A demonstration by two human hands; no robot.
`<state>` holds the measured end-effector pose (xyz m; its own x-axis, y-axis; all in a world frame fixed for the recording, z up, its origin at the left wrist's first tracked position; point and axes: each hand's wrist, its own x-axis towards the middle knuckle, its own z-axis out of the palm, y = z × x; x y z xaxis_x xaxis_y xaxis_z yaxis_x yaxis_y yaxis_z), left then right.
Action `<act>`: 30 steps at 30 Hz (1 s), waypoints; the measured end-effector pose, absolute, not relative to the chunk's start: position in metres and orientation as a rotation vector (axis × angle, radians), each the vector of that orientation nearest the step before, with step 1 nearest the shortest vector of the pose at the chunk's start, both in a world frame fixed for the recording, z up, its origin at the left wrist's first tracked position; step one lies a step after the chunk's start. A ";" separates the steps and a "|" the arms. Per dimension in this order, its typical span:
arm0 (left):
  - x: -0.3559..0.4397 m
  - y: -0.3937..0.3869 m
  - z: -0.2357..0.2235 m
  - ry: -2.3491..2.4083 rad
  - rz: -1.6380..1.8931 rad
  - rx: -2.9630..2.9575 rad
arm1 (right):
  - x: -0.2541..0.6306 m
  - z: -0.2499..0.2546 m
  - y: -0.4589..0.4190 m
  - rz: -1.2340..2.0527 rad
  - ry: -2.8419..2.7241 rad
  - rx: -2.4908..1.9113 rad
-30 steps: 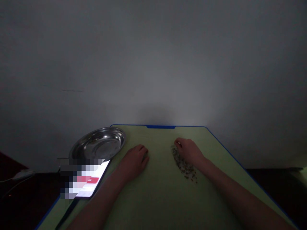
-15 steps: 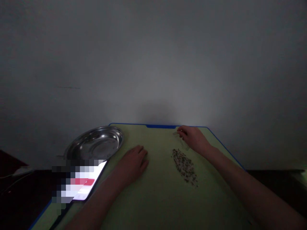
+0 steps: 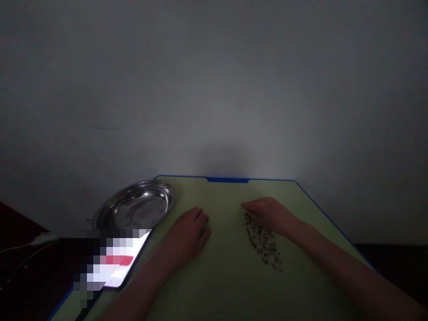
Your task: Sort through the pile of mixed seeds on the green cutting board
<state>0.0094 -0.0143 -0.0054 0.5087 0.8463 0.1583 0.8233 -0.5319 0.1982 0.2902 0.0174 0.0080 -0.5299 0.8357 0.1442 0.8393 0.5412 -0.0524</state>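
My left hand (image 3: 191, 232) lies palm down on the light green table (image 3: 214, 285), its fingers loosely stretched and nothing seen in them. At the far end of a long pile of small dark and pale grains (image 3: 263, 245), my right hand (image 3: 267, 213) is closed in a pinch. A thin sliver shows by its fingertips, too small and dim to name. The right hand covers the pile's far tip.
A shiny steel basin (image 3: 142, 207) stands at the table's left side. Nearer me is a lit screen (image 3: 122, 272), partly blurred out, beside my left forearm. A grey wall (image 3: 220, 89) rises behind the table's blue edge.
My right hand has come nearer, from beyond the grain pile to over its far end. The faint clear thing seen under it before is now hidden. My left hand stays in place.
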 end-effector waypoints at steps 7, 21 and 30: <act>0.012 -0.013 -0.002 1.477 0.335 2.631 | 0.293 0.014 -0.005 0.122 -2.604 -1.387; 0.011 -0.014 -0.003 1.445 0.359 2.644 | 0.283 0.022 -0.003 0.118 -2.441 -1.349; 0.012 -0.016 0.000 1.456 0.337 2.641 | 0.248 0.009 -0.008 0.261 -2.509 -1.135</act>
